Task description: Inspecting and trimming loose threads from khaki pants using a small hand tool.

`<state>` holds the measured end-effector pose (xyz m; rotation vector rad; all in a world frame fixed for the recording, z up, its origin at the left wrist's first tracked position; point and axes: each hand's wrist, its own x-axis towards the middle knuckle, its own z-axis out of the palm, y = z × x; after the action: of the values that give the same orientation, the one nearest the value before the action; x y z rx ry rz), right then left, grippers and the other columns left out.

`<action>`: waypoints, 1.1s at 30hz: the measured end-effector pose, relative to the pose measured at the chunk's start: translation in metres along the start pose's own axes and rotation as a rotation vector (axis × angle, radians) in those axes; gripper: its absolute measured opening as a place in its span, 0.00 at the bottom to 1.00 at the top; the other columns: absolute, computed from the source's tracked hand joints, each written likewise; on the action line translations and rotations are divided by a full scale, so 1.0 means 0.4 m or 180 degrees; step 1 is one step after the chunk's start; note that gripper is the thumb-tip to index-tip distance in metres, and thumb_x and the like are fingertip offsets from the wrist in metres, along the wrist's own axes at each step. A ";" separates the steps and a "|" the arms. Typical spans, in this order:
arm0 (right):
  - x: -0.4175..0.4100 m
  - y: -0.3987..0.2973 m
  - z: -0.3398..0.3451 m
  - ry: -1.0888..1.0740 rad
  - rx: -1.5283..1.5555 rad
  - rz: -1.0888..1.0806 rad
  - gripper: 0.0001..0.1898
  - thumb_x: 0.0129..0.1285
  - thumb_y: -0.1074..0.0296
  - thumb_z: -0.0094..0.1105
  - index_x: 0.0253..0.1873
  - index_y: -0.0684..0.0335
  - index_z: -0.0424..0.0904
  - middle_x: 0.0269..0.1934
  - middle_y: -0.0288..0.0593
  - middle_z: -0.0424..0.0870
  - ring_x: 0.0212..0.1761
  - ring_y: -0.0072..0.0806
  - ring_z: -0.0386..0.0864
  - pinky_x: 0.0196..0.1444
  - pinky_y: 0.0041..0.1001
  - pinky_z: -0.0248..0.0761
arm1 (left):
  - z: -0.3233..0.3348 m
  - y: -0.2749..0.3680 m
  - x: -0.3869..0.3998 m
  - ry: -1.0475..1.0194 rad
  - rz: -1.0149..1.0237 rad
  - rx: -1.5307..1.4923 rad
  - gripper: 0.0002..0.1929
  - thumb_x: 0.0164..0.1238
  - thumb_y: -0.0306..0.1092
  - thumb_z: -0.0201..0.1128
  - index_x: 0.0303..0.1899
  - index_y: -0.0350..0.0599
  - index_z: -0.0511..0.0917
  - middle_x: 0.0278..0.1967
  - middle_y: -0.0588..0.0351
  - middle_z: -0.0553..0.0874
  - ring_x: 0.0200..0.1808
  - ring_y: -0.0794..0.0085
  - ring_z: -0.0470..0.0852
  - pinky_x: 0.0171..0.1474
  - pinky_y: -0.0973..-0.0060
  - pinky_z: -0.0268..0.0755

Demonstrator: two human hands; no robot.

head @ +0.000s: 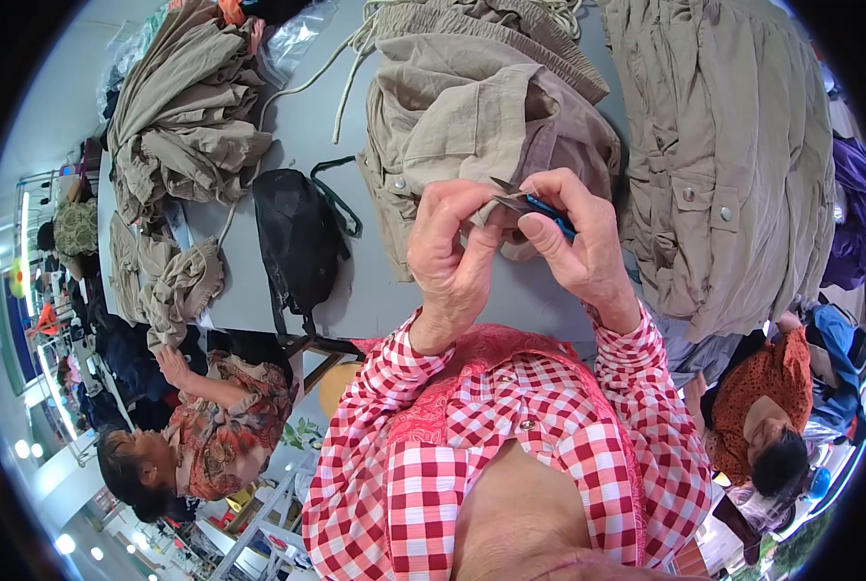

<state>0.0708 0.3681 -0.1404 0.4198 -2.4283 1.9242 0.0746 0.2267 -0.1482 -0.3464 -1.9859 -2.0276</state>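
Observation:
My left hand (451, 254) pinches a small edge of beige cloth between thumb and fingers. My right hand (581, 243) holds thread snips (549, 212) with blue handles; their dark, pointed blades are parted at the cloth edge by my left fingertips. Just beyond both hands a beige garment (462, 120) lies bunched on the grey table (375, 298), with a patch pocket, a metal snap and a gathered elastic waistband. The folds by my fingers are partly hidden by my hands.
A black mesh pouch (298, 240) lies left of the garment. Beige garments are heaped at the far left (186, 123) and stacked at the right (723, 167). Pale cords (342, 94) trail across the table. One person (215, 428) works at the left, another (763, 407) at the right.

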 end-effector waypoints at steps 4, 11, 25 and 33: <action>0.001 0.001 0.004 -0.0007 0.0079 0.0020 0.15 0.63 0.60 0.54 0.42 0.69 0.68 0.27 0.39 0.78 0.28 0.18 0.75 0.31 0.17 0.67 | 0.000 -0.003 -0.003 0.0021 -0.0067 -0.0094 0.06 0.61 0.23 0.58 0.39 0.35 0.75 0.38 0.57 0.74 0.35 0.80 0.73 0.36 0.86 0.66; 0.009 -0.002 0.000 -0.0092 0.0381 0.0096 0.14 0.63 0.61 0.53 0.41 0.69 0.69 0.27 0.39 0.78 0.29 0.18 0.76 0.31 0.16 0.67 | -0.011 -0.017 -0.006 -0.0052 -0.0050 0.0172 0.06 0.61 0.23 0.58 0.39 0.35 0.75 0.38 0.58 0.74 0.35 0.81 0.73 0.36 0.86 0.66; -0.011 -0.007 0.037 0.0659 -0.0077 -0.0443 0.13 0.55 0.73 0.62 0.44 0.65 0.70 0.29 0.32 0.73 0.23 0.13 0.66 0.26 0.13 0.60 | -0.056 0.009 0.016 0.0255 -0.1738 -0.1973 0.12 0.67 0.32 0.51 0.46 0.35 0.74 0.27 0.65 0.76 0.27 0.87 0.72 0.33 0.86 0.72; 0.013 -0.021 0.059 0.0353 -0.1756 -0.1702 0.20 0.34 0.83 0.55 0.38 0.61 0.77 0.23 0.38 0.78 0.18 0.28 0.74 0.21 0.23 0.65 | -0.061 0.037 0.016 0.0055 -0.1810 -0.2334 0.12 0.67 0.31 0.52 0.48 0.37 0.74 0.33 0.61 0.78 0.34 0.81 0.78 0.37 0.81 0.76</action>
<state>0.0713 0.3427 -0.1372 0.7953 -2.3169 0.9988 0.0745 0.2018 -0.1325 0.1257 -1.3412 -3.0659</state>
